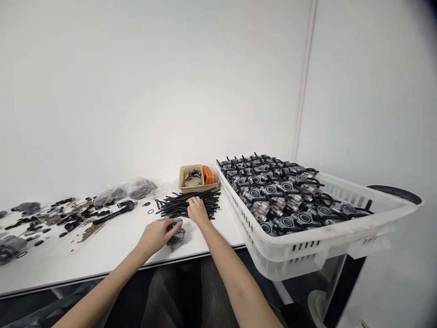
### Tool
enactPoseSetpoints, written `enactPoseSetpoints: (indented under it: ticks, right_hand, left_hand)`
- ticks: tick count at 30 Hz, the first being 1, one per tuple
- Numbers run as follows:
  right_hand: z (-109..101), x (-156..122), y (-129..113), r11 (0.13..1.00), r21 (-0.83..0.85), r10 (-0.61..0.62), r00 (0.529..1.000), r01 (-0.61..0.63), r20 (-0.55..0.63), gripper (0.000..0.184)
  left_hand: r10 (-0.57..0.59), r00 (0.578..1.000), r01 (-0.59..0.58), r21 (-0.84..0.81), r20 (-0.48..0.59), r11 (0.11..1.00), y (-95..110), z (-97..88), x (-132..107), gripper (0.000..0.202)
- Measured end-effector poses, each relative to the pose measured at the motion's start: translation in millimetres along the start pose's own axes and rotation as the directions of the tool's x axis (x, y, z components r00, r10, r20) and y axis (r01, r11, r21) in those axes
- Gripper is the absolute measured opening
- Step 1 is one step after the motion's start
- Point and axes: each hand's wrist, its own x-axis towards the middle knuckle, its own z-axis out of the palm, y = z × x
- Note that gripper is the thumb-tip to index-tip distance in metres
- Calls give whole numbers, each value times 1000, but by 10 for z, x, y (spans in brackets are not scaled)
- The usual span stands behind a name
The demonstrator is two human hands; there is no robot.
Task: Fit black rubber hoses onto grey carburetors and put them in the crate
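A grey metal carburetor stands near the table's front edge. My left hand is closed round its top and left side, with the thumb along the near side. Just beyond lies a loose pile of black rubber hoses. My right hand is over the right part of this pile, its fingers bent and closed at a hose; the fingertips are partly hidden.
To the right, a white plastic basket holds rows of carburetors fitted with black hoses. A beige tray with small parts and an orange container stands behind the pile. Leftward lie a black wristwatch, scattered black parts and plastic bags.
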Motion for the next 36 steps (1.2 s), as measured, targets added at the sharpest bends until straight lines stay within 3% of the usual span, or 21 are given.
enactPoseSetpoints:
  ticks: [7,14,20,24,29,33,36]
  right_hand:
    - [-8,7,7,998,56,4,1000,-2,-24,24]
    - [-46,6,1,997,76,-19,999,21,-31,27]
    - [-182,58,-107,999,34,-28,996,31,-83,26]
    - [-369,167,-181,993,118,24,986,-4,-165,25]
    - [-674,644,-19,960,265,164,948,-89,-274,24]
    - [-827,1307,225,946,293,231,919,-137,-318,23]
    - [-818,1792,394,958,254,203,938,-131,-282,22]
  left_hand:
    - [-39,996,25,-173,-78,985,-15,124,-81,44]
    - [-93,969,0,-379,-228,925,-202,502,-246,30]
    - [-146,978,33,-582,-149,812,-297,616,-329,27]
    - [-220,966,62,-704,-135,707,-355,579,-286,41]
    - [-321,942,155,-718,-100,679,-425,617,-272,84]
    - [-193,981,139,-757,18,638,-456,703,-275,91]
    - [-126,990,129,-787,67,604,-479,788,-278,88]
